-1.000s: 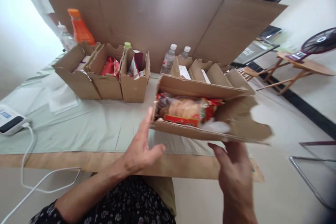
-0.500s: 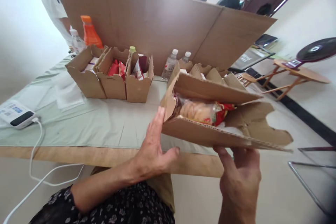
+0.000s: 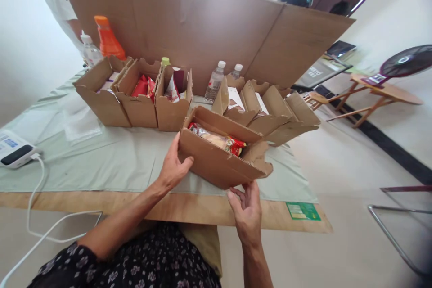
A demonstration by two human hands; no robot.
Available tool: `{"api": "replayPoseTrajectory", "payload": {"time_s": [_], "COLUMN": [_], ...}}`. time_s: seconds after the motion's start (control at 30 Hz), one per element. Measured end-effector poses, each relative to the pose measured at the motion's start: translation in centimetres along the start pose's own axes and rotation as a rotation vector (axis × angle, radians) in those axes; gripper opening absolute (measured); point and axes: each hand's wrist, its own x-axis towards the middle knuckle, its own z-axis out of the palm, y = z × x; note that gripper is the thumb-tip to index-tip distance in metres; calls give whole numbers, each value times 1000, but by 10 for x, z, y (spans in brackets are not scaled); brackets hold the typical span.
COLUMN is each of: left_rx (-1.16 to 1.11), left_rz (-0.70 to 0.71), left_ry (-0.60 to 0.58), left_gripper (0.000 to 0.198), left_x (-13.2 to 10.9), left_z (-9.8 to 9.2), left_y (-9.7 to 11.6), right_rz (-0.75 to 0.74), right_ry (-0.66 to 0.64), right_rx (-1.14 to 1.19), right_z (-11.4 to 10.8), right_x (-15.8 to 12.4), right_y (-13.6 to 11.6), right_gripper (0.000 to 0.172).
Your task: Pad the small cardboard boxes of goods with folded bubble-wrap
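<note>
1 open cardboard box (image 3: 216,162), containing snack packs (image 3: 216,140), sits tilted over the near right of the green cloth (image 3: 135,157); table contact cannot be confirmed. Left hand (image 3: 172,168) grasps its left end. Right hand (image 3: 249,213) holds its right end from beneath. 3 filled cartons (image 3: 173,114) stand far left, side by side.

One head-worn camera looks forward and down, close above both hands (image 3: 174,168), across the surface (image 3: 202,212) towards a cardboard panel (image 3: 205,22).
</note>
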Motion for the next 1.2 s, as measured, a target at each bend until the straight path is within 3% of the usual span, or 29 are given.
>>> {"api": "replayPoseTrajectory", "payload": {"time_s": [0.1, 0.2, 0.33, 0.5, 0.63, 0.83, 1.0, 1.2], "left_rx": [40, 93, 115, 67, 42, -70, -58, -109], "left_rz": [-32, 3, 52, 32, 24, 0, -46, -157], "left_ry": [-1, 46, 11, -21, -8, 64, 66, -44], "left_gripper": [87, 89, 80, 68, 69, 69, 73, 70], "left_x": [22, 37, 36, 28, 32, 40, 46, 53], "left_z": [15, 24, 44, 63, 60, 44, 36, 34], "left_y": [-9, -16, -20, -22, -27, -35, -43, -51], "right_rz": [-28, -82, -126, -164, -205, -273, -279, -285], "right_ry": [8, 14, 4, -83, -178, -403, -441, -451], "right_rx": [-13, -50, -82, -100, -135, -260, -285, -319], "right_z": [0, 15, 30, 35, 45, 77, 99, 119], "right_x": [-6, -8, -11, -14, -10, 9, 51, 111], "right_y": [17, 23, 28, 31, 19, -2, -3, 13], "right_gripper": [81, 80, 76, 70, 69, 75, 80, 83]}}
